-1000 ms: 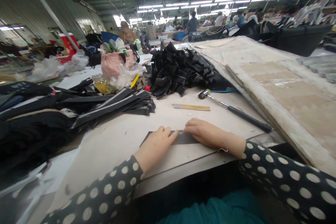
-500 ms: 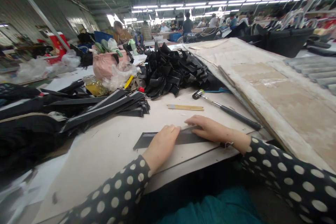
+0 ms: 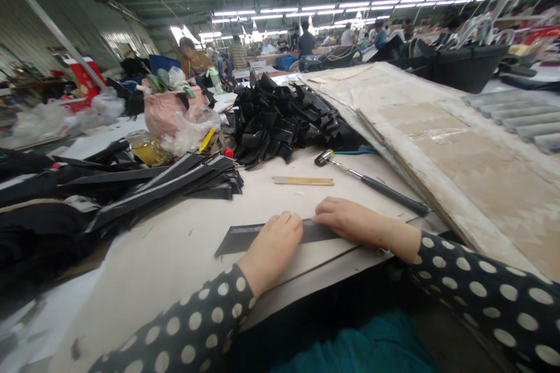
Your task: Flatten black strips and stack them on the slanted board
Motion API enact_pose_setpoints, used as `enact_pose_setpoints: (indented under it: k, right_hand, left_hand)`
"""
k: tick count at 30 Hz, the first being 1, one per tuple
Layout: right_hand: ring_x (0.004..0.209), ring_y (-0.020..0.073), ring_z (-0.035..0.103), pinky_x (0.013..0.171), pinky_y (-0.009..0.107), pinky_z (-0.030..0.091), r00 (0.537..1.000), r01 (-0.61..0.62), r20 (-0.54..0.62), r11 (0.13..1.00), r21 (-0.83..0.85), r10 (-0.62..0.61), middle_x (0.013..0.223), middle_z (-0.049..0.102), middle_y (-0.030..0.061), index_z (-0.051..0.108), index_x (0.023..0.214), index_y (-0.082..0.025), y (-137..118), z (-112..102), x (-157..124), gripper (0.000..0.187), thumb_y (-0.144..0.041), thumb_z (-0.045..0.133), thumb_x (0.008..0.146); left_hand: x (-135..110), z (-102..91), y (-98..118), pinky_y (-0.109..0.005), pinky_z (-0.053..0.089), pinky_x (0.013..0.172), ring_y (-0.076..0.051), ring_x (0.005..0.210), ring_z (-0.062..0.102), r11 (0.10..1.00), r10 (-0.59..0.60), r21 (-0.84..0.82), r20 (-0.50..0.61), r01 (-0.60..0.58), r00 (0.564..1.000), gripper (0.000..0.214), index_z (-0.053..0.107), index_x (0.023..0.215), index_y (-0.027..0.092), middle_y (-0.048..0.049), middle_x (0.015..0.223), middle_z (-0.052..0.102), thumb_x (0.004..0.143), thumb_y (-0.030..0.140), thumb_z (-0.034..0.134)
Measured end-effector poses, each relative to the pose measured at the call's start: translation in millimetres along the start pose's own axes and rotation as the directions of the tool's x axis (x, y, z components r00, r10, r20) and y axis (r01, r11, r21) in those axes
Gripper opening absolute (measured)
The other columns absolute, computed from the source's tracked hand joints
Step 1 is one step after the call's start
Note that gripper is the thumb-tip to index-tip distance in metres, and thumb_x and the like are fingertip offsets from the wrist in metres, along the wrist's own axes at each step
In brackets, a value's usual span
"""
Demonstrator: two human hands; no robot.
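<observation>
A black strip of leather-like material (image 3: 238,240) lies across the pale work surface, its slanted left end showing. My left hand (image 3: 273,247) rests over its middle, fingers curled together at the far edge. At the right part of the strip, my right hand (image 3: 350,220) is closed, with fingertips and thumb gathered on that same far edge. Both hands cover parts of the strip, and the exact grip of the fingertips is hidden. Beyond them lie a flat wooden stick (image 3: 303,180) with a grey end and a small hammer (image 3: 376,183) with a black handle.
Several long black strips (image 3: 175,183) are stacked on the left. A heap of black pieces (image 3: 280,119) lies at the back, beside a pink bag (image 3: 168,111) and a jar of yellow liquid (image 3: 147,148). A large worn board (image 3: 437,145) rises on the right. People work far behind.
My right hand's fingers have drawn in from a spread pose and closed at the strip's far edge. My left hand stays over the strip. The view has shifted slightly.
</observation>
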State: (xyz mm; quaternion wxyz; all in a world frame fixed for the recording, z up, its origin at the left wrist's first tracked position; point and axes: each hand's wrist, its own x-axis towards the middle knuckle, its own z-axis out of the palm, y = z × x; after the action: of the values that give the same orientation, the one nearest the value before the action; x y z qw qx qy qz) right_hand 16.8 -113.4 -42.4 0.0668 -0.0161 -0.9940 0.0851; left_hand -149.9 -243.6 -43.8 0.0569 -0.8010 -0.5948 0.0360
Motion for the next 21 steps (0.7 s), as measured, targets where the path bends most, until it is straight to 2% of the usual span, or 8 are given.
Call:
enact_pose_setpoints:
  k: [3, 7, 9, 12, 13, 15, 18, 21]
  right_hand:
    - [0.087, 0.0188, 0.048, 0.079, 0.033, 0.041, 1.0, -0.008, -0.004, 1.0, -0.016, 0.008, 0.089, 0.057, 0.0091, 0.062, 0.095, -0.014, -1.7, 1.4, 0.8, 0.027, -0.009, 0.04, 0.081]
    - [0.092, 0.0165, 0.049, 0.085, 0.032, 0.04, 0.992, -0.092, -0.073, 0.978, 0.187, 0.108, 0.096, 0.057, 0.0089, 0.061, 0.101, -0.016, 2.7, 6.5, -1.7, 0.03, -0.008, 0.04, 0.08]
    - [0.09, 0.0154, 0.051, 0.084, 0.031, 0.041, 0.976, -0.166, -0.081, 0.935, 0.315, 0.201, 0.095, 0.058, 0.0076, 0.059, 0.105, -0.017, 6.9, 7.2, -4.1, 0.031, -0.011, 0.042, 0.08]
    - [0.078, 0.0128, 0.054, 0.077, 0.029, 0.044, 0.935, -0.304, -0.01, 0.814, 0.496, 0.355, 0.091, 0.059, 0.0045, 0.043, 0.124, -0.015, 12.9, 3.9, -10.0, 0.046, -0.018, 0.047, 0.078]
    - [0.076, 0.0121, 0.054, 0.075, 0.028, 0.045, 0.921, -0.338, 0.02, 0.775, 0.535, 0.388, 0.091, 0.06, 0.0037, 0.039, 0.127, -0.014, 14.4, 1.9, -12.8, 0.051, -0.02, 0.048, 0.078]
    - [0.076, 0.0122, 0.054, 0.073, 0.026, 0.045, 0.907, -0.373, 0.048, 0.745, 0.553, 0.418, 0.09, 0.06, 0.0035, 0.043, 0.124, -0.014, 16.0, -2.6, -18.9, 0.049, -0.024, 0.049, 0.077]
    - [0.08, 0.0139, 0.054, 0.074, 0.026, 0.043, 0.9, -0.389, 0.026, 0.773, 0.501, 0.436, 0.09, 0.06, 0.0055, 0.055, 0.11, -0.014, 14.8, -8.5, -27.7, 0.037, -0.027, 0.049, 0.076]
    - [0.078, 0.0144, 0.054, 0.073, 0.026, 0.042, 0.887, -0.416, 0.017, 0.782, 0.464, 0.461, 0.087, 0.059, 0.0055, 0.057, 0.105, -0.014, 11.3, -11.7, -34.5, 0.033, -0.028, 0.048, 0.076]
  left_hand:
    - [5.0, 3.0, 2.9, -0.032, 0.043, 0.078, -0.019, 0.084, 0.046, 0.995, -0.062, -0.08, -0.036, 0.059, 0.997, 0.019, 0.051, 0.093, 0.014, -0.0063, 0.092, 0.05, 0.084, 0.009, 0.035]
    - [5.4, 0.9, 4.3, -0.031, 0.045, 0.072, -0.019, 0.085, 0.047, 0.991, -0.089, -0.102, -0.055, 0.083, 0.995, 0.033, 0.041, 0.117, 0.019, -0.0048, 0.094, 0.05, 0.085, 0.011, 0.035]
    - [4.8, -1.9, 5.1, -0.03, 0.045, 0.067, -0.02, 0.085, 0.047, 0.996, -0.061, -0.064, -0.027, 0.059, 0.998, 0.037, 0.039, 0.12, 0.02, -0.0055, 0.096, 0.05, 0.085, 0.01, 0.035]
    - [6.6, -5.6, 6.4, -0.032, 0.044, 0.067, -0.021, 0.084, 0.047, 0.999, -0.03, -0.01, 0.002, 0.03, 1.0, 0.038, 0.039, 0.12, 0.018, -0.007, 0.096, 0.05, 0.084, 0.009, 0.035]
    - [8.2, -6.3, 6.7, -0.033, 0.044, 0.069, -0.021, 0.084, 0.047, 1.0, -0.021, -0.002, 0.002, 0.021, 1.0, 0.036, 0.04, 0.119, 0.018, -0.0071, 0.096, 0.05, 0.084, 0.01, 0.035]
    - [12.3, -6.9, 6.9, -0.035, 0.043, 0.073, -0.02, 0.086, 0.046, 1.0, 0.011, -0.013, -0.012, -0.011, 1.0, 0.029, 0.045, 0.111, 0.018, -0.0063, 0.096, 0.05, 0.085, 0.011, 0.035]
    - [19.0, -4.4, 6.0, -0.032, 0.042, 0.076, -0.019, 0.087, 0.045, 0.995, 0.043, -0.085, -0.038, -0.046, 0.998, 0.019, 0.051, 0.093, 0.018, -0.0047, 0.094, 0.05, 0.085, 0.011, 0.036]
    - [24.0, 1.1, 4.5, -0.03, 0.042, 0.076, -0.018, 0.084, 0.046, 0.99, -0.003, -0.14, -0.039, -0.002, 0.999, 0.019, 0.051, 0.087, 0.018, -0.0041, 0.091, 0.05, 0.085, 0.01, 0.034]
